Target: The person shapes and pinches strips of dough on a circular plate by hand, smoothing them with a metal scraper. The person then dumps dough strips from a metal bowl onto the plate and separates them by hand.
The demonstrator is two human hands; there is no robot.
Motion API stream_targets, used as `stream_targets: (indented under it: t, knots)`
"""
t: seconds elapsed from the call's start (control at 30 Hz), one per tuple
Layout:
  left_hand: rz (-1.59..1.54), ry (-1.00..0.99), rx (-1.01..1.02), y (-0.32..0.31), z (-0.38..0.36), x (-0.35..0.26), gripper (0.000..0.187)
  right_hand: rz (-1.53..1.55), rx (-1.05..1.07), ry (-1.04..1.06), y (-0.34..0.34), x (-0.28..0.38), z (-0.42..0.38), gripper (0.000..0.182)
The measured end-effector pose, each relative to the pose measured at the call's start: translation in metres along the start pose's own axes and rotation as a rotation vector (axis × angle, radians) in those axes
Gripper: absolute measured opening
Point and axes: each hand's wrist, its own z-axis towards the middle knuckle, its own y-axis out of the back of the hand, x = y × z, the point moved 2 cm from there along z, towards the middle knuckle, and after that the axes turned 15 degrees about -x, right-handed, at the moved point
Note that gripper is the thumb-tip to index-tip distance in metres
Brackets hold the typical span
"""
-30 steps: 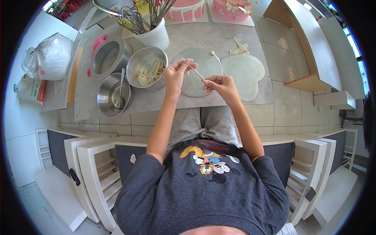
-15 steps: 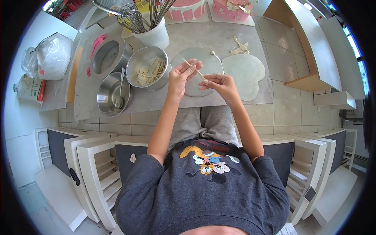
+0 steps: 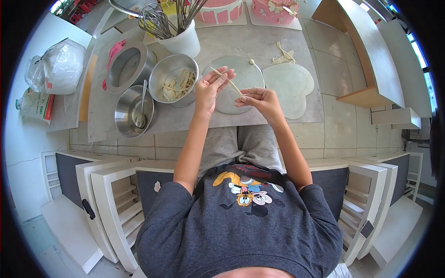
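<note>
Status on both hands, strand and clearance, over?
Left hand, right hand: both holding pale strand. Strand slanted above round mat. Metal bowl beside left hand; nothing visibly blocking.

You hold a slender pale stick (image 3: 234, 86) slantwise between your left hand (image 3: 209, 91) and right hand (image 3: 261, 101), above a round grey-green board (image 3: 230, 105). To your left, a metal bowl (image 3: 172, 67) contains pale strips (image 3: 184, 87); beyond it, wire whisks (image 3: 155, 22) stand in a white tub (image 3: 183, 44).
</note>
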Motion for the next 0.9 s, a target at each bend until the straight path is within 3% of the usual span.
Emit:
stream_targets:
  t: [0.9]
  knots:
    - [0.018,-0.003,0.011,0.0013,0.0015,0.0011,0.029,-0.002,0.021,-0.014,0.0044,-0.0046,-0.0024,0.029]
